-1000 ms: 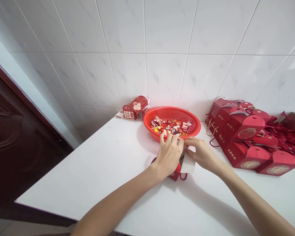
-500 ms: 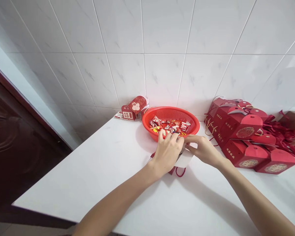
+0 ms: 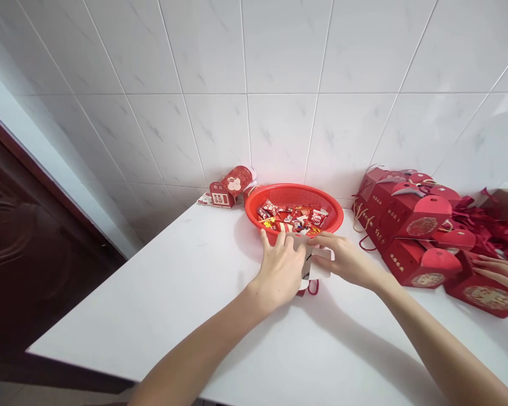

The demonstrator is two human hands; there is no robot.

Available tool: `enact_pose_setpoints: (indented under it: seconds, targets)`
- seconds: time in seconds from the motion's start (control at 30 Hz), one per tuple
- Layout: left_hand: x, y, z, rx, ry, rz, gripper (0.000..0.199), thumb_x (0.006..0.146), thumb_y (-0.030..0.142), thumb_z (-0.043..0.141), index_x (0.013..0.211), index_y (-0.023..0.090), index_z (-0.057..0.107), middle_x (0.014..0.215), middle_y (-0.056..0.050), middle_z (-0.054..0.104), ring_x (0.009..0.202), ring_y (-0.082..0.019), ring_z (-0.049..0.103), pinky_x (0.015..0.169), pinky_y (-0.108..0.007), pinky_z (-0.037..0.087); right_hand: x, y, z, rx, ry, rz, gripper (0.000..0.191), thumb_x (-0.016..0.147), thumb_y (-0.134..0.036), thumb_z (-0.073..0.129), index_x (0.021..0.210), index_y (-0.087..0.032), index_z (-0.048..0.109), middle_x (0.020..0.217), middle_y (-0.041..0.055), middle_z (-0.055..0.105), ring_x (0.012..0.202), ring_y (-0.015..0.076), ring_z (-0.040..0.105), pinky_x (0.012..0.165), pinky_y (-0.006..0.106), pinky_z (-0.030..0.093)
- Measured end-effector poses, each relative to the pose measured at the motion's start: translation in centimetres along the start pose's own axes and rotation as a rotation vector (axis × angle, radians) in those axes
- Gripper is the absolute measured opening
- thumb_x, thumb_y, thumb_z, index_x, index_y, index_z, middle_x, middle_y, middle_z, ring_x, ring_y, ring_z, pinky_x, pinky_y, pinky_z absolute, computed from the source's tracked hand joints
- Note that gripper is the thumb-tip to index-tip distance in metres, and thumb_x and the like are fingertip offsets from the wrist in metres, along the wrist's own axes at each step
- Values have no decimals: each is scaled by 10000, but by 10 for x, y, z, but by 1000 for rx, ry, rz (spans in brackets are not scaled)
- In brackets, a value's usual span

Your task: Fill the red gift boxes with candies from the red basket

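Observation:
Between my hands is a small paper gift box (image 3: 320,269) with white inner flaps standing up and a red cord handle hanging near its base. My left hand (image 3: 280,269) grips its left side, the fingers bent over the edge. On the other side my right hand (image 3: 342,256) pinches a flap between thumb and fingers. Much of the box is hidden behind my hands. Just beyond it stands a red plastic basket (image 3: 294,190) holding several wrapped candies (image 3: 300,216).
Stacked red gift boxes (image 3: 410,223) stand at the right, with dark red ribbons (image 3: 476,223) behind. Another person's hand (image 3: 503,273) rests on the nearest box. A patterned red box (image 3: 232,186) sits by the wall. The white table (image 3: 161,304) has its left edge near a dark door (image 3: 29,254).
The box's flaps stand more upright and show more between my hands. Another person's hand has come in from the right, and the box under it has shifted toward the right.

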State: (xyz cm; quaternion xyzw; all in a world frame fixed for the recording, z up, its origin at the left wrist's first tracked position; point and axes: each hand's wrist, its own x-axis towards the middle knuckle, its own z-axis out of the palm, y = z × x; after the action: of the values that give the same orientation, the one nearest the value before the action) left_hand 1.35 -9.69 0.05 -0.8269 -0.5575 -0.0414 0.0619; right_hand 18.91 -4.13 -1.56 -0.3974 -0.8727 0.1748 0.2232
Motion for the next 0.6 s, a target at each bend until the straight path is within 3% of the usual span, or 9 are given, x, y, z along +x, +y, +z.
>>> enact_pose_setpoints:
  seconds: [0.1,0.23,0.37,0.5,0.6]
  targets:
    - [-4,-1,3,-46,-23,-9,351,918,145,497,1251,147,604,1287,-199,619,1364,-358,435,1112,-719,280,-1,-2,1,8,-14,-6,346,872,-150,518,1190,-185,649,1129,88,708,963,207,664,828,325,502]
    - [-8,-11,4,-182,-83,-52,564,921,267,540,1469,180,436,1545,-218,394,1505,-367,231,1132,-745,210,-3,0,1,22,-67,-30,462,865,-191,534,1327,-208,550,1145,93,678,962,217,636,841,351,499]
    - [-16,-23,5,-338,-171,-148,774,859,492,613,1540,233,349,1640,-186,251,1535,-383,154,1150,-739,157,-4,4,0,102,-227,33,590,881,-272,544,1457,-200,439,1018,75,659,814,197,618,730,317,492]
    - [-24,-28,13,-415,-216,-179,860,876,629,528,1598,261,240,1705,-109,64,1549,-415,45,1160,-744,46,-4,6,0,155,-327,64,664,900,-333,534,1527,-184,373,956,61,652,765,188,598,704,306,474]
    - [-29,-29,22,-454,-242,-167,868,892,705,441,1607,264,222,1705,-96,-13,1543,-438,48,1154,-751,37,-4,8,-1,171,-377,67,709,901,-353,546,1556,-171,343,917,55,656,761,192,594,696,303,469]
